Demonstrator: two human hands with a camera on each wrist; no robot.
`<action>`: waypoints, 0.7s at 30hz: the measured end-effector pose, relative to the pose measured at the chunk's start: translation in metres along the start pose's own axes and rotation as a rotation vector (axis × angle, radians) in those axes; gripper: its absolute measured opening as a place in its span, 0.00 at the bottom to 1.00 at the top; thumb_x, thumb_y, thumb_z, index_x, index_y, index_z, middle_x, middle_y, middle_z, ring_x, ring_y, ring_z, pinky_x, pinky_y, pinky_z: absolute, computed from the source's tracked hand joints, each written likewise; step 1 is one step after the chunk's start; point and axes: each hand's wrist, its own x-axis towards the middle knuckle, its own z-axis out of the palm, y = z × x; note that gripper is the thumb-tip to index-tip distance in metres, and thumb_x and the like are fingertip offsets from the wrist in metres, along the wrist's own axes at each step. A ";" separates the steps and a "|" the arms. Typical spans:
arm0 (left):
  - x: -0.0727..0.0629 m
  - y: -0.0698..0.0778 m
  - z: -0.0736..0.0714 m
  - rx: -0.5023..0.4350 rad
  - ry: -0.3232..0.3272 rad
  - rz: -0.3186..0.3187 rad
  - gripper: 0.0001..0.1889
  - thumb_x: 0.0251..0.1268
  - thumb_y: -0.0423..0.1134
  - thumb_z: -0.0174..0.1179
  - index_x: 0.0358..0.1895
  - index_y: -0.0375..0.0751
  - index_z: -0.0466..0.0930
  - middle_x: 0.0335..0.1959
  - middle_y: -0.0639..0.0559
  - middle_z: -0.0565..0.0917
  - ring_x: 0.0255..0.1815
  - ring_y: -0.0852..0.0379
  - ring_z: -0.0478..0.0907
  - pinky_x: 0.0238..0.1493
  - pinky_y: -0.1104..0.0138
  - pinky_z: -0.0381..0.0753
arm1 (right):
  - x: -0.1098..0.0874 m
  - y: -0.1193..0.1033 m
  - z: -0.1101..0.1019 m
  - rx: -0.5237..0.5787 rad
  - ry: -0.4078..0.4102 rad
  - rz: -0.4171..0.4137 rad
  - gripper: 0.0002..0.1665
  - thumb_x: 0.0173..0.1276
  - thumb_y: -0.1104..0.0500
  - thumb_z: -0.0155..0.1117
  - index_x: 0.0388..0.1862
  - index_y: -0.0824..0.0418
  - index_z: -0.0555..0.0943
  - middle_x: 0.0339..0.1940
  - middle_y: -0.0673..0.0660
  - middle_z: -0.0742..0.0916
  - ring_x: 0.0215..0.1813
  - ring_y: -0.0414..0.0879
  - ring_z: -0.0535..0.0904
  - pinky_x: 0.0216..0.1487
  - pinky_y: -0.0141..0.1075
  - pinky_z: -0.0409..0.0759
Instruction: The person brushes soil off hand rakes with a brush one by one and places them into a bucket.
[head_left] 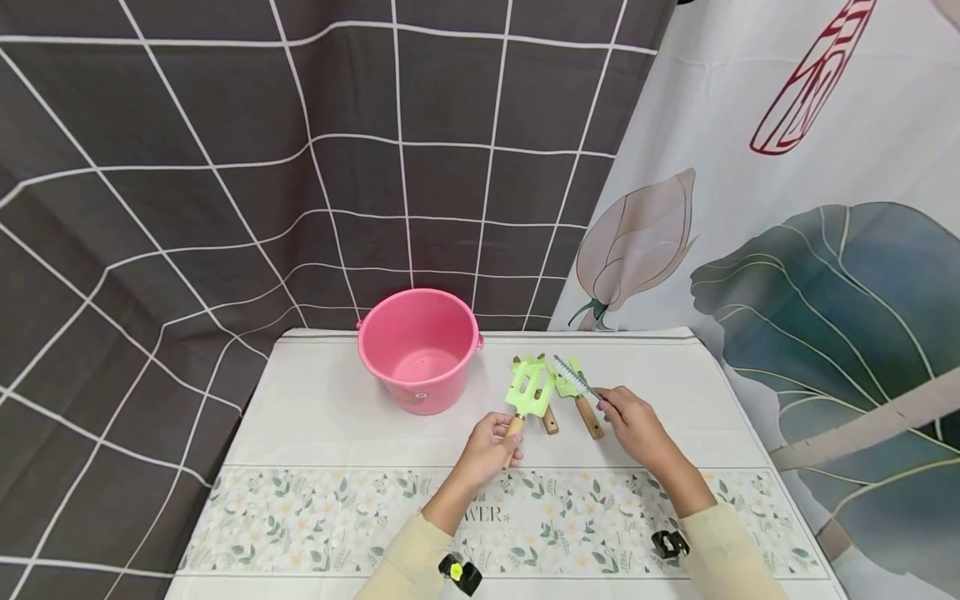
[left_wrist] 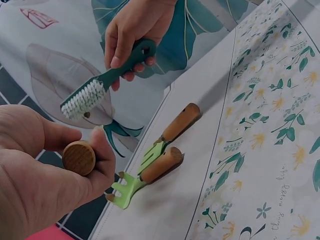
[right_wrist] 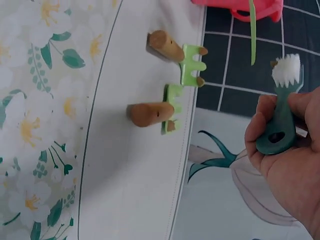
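In my left hand (head_left: pixel 483 452) is a garden tool with a light green slotted head (head_left: pixel 517 397), gripped by its wooden handle (left_wrist: pixel 79 158). The head points away over the table. My right hand (head_left: pixel 637 425) grips a dark green brush (left_wrist: pixel 120 70) with white bristles (right_wrist: pixel 287 70). The brush is held just right of the slotted head; whether they touch cannot be told. Two more light green tools lie on the table beyond my hands, a rake (right_wrist: pixel 192 65) and a fork (right_wrist: pixel 172 107), both wooden-handled. Brown patches mark their tines.
A pink bucket (head_left: pixel 450 387) stands at the back of the table, left of the tools. The white table cover (head_left: pixel 315 417) has a flowered band (head_left: pixel 300 517) across its front. A dark gridded curtain (head_left: pixel 442 183) and a printed white one (head_left: pixel 720 275) hang behind.
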 end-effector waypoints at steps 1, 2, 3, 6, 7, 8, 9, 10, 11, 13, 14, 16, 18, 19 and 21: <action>0.000 0.000 0.000 0.000 -0.002 0.000 0.19 0.75 0.27 0.54 0.65 0.26 0.68 0.46 0.42 0.75 0.35 0.55 0.79 0.43 0.58 0.91 | -0.001 -0.001 0.001 -0.011 0.005 -0.008 0.18 0.81 0.64 0.55 0.63 0.69 0.80 0.42 0.57 0.84 0.37 0.42 0.77 0.30 0.32 0.79; 0.000 0.000 0.000 0.000 -0.003 0.000 0.19 0.75 0.27 0.54 0.65 0.26 0.68 0.46 0.42 0.75 0.36 0.55 0.79 0.44 0.57 0.91 | -0.003 -0.003 0.003 -0.020 0.009 -0.019 0.18 0.81 0.63 0.56 0.63 0.68 0.80 0.43 0.56 0.84 0.37 0.42 0.76 0.31 0.32 0.79; 0.000 0.000 0.001 0.001 -0.004 0.001 0.19 0.75 0.27 0.54 0.65 0.26 0.68 0.46 0.42 0.75 0.36 0.54 0.79 0.45 0.57 0.91 | -0.004 -0.004 0.004 -0.027 0.015 -0.029 0.18 0.80 0.63 0.57 0.63 0.67 0.81 0.43 0.56 0.84 0.37 0.42 0.76 0.31 0.32 0.79; 0.000 0.000 0.002 0.002 -0.008 0.001 0.18 0.75 0.28 0.54 0.64 0.27 0.68 0.46 0.43 0.75 0.35 0.55 0.79 0.44 0.58 0.91 | -0.007 -0.008 0.010 -0.042 0.038 -0.071 0.18 0.78 0.63 0.60 0.63 0.67 0.81 0.43 0.55 0.84 0.37 0.41 0.76 0.32 0.34 0.80; 0.000 -0.001 0.002 0.000 -0.011 0.002 0.18 0.75 0.28 0.54 0.64 0.27 0.68 0.46 0.42 0.75 0.35 0.55 0.79 0.44 0.58 0.91 | -0.007 -0.010 0.012 -0.046 0.043 -0.087 0.18 0.78 0.63 0.61 0.63 0.67 0.81 0.43 0.55 0.83 0.37 0.41 0.75 0.32 0.35 0.80; 0.000 -0.001 0.002 0.002 -0.015 0.003 0.18 0.75 0.28 0.54 0.64 0.27 0.68 0.46 0.42 0.75 0.35 0.55 0.79 0.43 0.58 0.91 | -0.007 -0.011 0.014 -0.055 0.048 -0.104 0.18 0.77 0.63 0.62 0.63 0.67 0.81 0.42 0.55 0.83 0.36 0.40 0.75 0.33 0.35 0.80; 0.001 -0.001 0.003 0.002 -0.017 0.005 0.18 0.75 0.28 0.54 0.64 0.26 0.68 0.46 0.42 0.75 0.35 0.56 0.79 0.43 0.58 0.91 | -0.007 -0.012 0.017 -0.067 0.053 -0.123 0.19 0.76 0.63 0.63 0.63 0.67 0.81 0.42 0.55 0.82 0.36 0.39 0.75 0.33 0.35 0.81; 0.001 -0.002 0.003 0.003 -0.020 0.006 0.18 0.75 0.28 0.54 0.64 0.26 0.68 0.46 0.42 0.75 0.35 0.55 0.79 0.44 0.57 0.91 | -0.007 -0.012 0.019 -0.079 0.058 -0.142 0.19 0.76 0.64 0.64 0.62 0.68 0.81 0.42 0.55 0.82 0.36 0.39 0.75 0.33 0.35 0.81; 0.001 -0.002 0.004 0.003 -0.022 0.009 0.18 0.75 0.27 0.54 0.64 0.26 0.68 0.46 0.42 0.75 0.35 0.55 0.79 0.44 0.57 0.91 | -0.006 -0.012 0.021 -0.092 0.060 -0.158 0.19 0.75 0.64 0.64 0.62 0.68 0.81 0.42 0.55 0.82 0.36 0.39 0.75 0.33 0.35 0.81; 0.000 -0.001 0.005 0.004 -0.025 0.011 0.18 0.76 0.27 0.54 0.64 0.26 0.68 0.47 0.41 0.75 0.36 0.54 0.79 0.44 0.56 0.91 | -0.006 -0.011 0.025 -0.113 0.063 -0.185 0.20 0.74 0.64 0.65 0.62 0.68 0.81 0.43 0.55 0.81 0.36 0.39 0.75 0.33 0.34 0.81; 0.001 -0.001 0.005 0.009 -0.025 0.013 0.18 0.76 0.28 0.54 0.64 0.26 0.68 0.47 0.41 0.75 0.36 0.54 0.79 0.44 0.56 0.91 | -0.006 -0.011 0.026 -0.124 0.065 -0.194 0.20 0.74 0.64 0.66 0.62 0.68 0.81 0.43 0.56 0.82 0.36 0.39 0.75 0.33 0.34 0.81; 0.001 -0.001 0.004 0.013 -0.021 0.010 0.18 0.76 0.28 0.54 0.65 0.26 0.68 0.47 0.41 0.75 0.37 0.54 0.80 0.44 0.57 0.91 | -0.007 -0.010 0.027 -0.129 0.062 -0.204 0.20 0.74 0.64 0.66 0.63 0.68 0.81 0.43 0.56 0.82 0.36 0.39 0.76 0.32 0.34 0.81; 0.001 -0.001 0.003 0.017 -0.018 0.004 0.19 0.76 0.28 0.54 0.65 0.27 0.68 0.47 0.41 0.75 0.37 0.53 0.80 0.44 0.57 0.91 | -0.008 -0.009 0.027 -0.131 0.055 -0.199 0.20 0.74 0.64 0.66 0.63 0.68 0.81 0.43 0.56 0.82 0.36 0.39 0.75 0.32 0.34 0.80; 0.001 -0.001 0.003 0.018 -0.015 0.001 0.19 0.76 0.29 0.54 0.65 0.27 0.68 0.47 0.41 0.75 0.38 0.53 0.80 0.43 0.59 0.91 | -0.009 -0.008 0.026 -0.129 0.052 -0.196 0.21 0.74 0.64 0.66 0.63 0.68 0.81 0.43 0.56 0.82 0.35 0.39 0.75 0.32 0.34 0.80; 0.001 -0.002 0.002 0.016 -0.006 -0.005 0.19 0.76 0.28 0.54 0.65 0.27 0.68 0.47 0.41 0.75 0.38 0.52 0.80 0.44 0.58 0.91 | -0.009 -0.007 0.025 -0.126 0.046 -0.180 0.21 0.74 0.64 0.66 0.64 0.68 0.81 0.43 0.56 0.82 0.35 0.38 0.76 0.32 0.34 0.81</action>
